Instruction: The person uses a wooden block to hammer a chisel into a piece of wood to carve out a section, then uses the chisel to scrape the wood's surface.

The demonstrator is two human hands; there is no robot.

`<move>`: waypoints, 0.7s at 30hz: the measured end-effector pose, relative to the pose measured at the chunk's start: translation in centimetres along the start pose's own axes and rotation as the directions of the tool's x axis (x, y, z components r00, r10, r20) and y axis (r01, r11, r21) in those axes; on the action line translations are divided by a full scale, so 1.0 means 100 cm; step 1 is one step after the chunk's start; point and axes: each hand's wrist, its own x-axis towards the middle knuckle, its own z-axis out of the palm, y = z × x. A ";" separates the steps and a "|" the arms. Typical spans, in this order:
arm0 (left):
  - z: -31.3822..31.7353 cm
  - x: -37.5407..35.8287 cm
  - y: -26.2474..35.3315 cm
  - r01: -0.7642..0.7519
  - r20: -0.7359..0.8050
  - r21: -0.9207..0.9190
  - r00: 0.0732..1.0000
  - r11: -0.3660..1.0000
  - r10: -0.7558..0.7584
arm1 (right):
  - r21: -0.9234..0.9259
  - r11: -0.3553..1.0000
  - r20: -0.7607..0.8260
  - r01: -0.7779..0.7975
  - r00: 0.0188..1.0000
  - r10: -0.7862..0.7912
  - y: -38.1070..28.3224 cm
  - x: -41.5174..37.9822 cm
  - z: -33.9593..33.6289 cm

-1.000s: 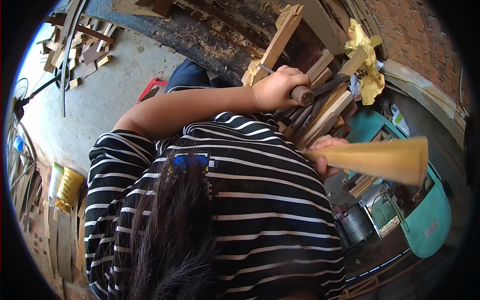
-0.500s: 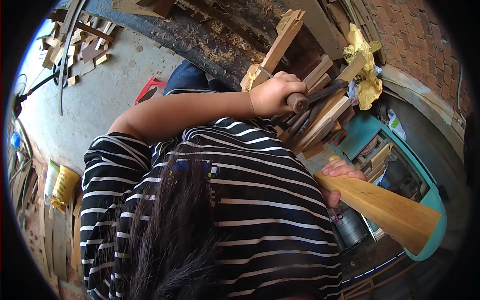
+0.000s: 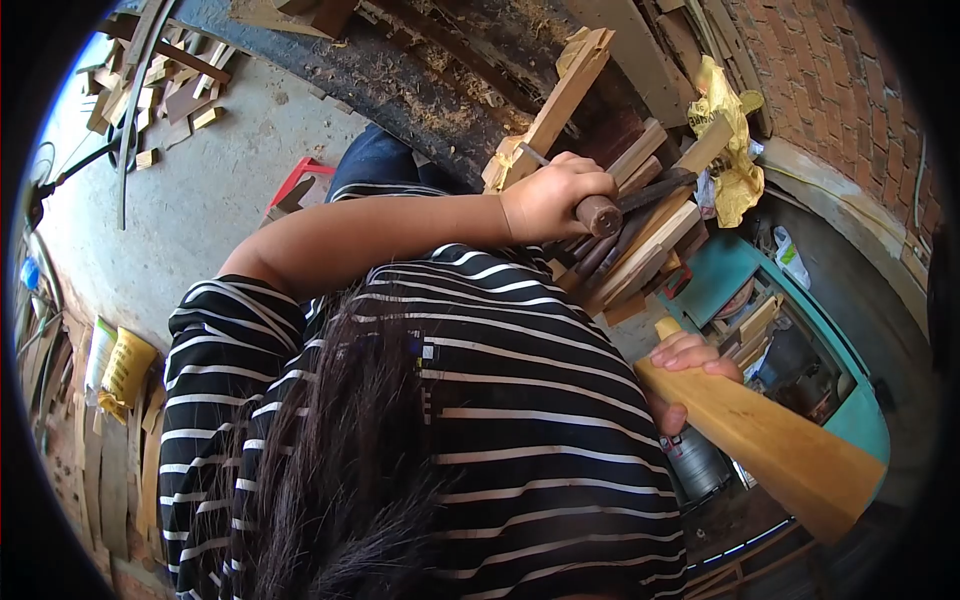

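Observation:
My left hand (image 3: 560, 198) is wrapped round a chisel (image 3: 600, 216), its round wooden handle end facing me. The thin blade points up-left to a notched wooden piece (image 3: 560, 105) on the dark workbench, with the tip right at the notch. Off to the right, my right hand (image 3: 692, 358) grips a wooden mallet (image 3: 775, 425), a thick tapered block whose wide end points down-right. A narrow end pokes out past the fingers. Several other tools and wood strips (image 3: 640, 255) lie bunched just beside my left hand.
Wood shavings (image 3: 440, 110) litter the workbench (image 3: 340, 75). A crumpled yellow sack (image 3: 735, 150) lies near the brick wall (image 3: 840, 110). A teal cabinet (image 3: 710, 270) with odds and ends stands at right. Wood offcuts (image 3: 180, 100) are piled on the floor, and a red stool (image 3: 295, 185) is near my leg.
My right hand and the mallet have shifted slightly down and to the right. My left hand and the chisel stay almost where they were, at the notched wood.

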 end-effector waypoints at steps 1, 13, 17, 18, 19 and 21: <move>0.001 0.000 0.000 0.001 -0.007 0.003 1.000 1.000 -0.001 | 0.049 0.997 -0.014 -0.051 0.999 0.051 -0.004 0.002 0.007; 0.002 -0.001 -0.006 0.062 0.081 0.019 0.995 0.998 -0.063 | -0.200 0.859 -0.121 -0.471 0.882 0.455 0.023 -0.053 -0.007; 0.007 -0.003 -0.007 -0.019 -0.049 0.042 0.999 0.999 0.021 | -0.671 0.444 -0.179 -0.594 0.711 0.680 0.033 -0.036 0.013; 0.007 -0.004 -0.007 -0.022 -0.049 0.041 0.999 0.999 0.024 | -0.524 0.529 -0.210 -0.667 0.703 0.679 0.045 -0.041 0.015; 0.007 -0.004 -0.008 -0.008 -0.038 0.043 0.999 0.999 0.010 | -0.474 0.556 -0.213 -0.683 0.702 0.680 0.046 -0.046 0.013; 0.004 -0.002 -0.009 0.009 -0.043 0.036 0.999 0.999 -0.008 | -0.424 0.584 -0.208 -0.692 0.702 0.681 0.043 -0.048 0.011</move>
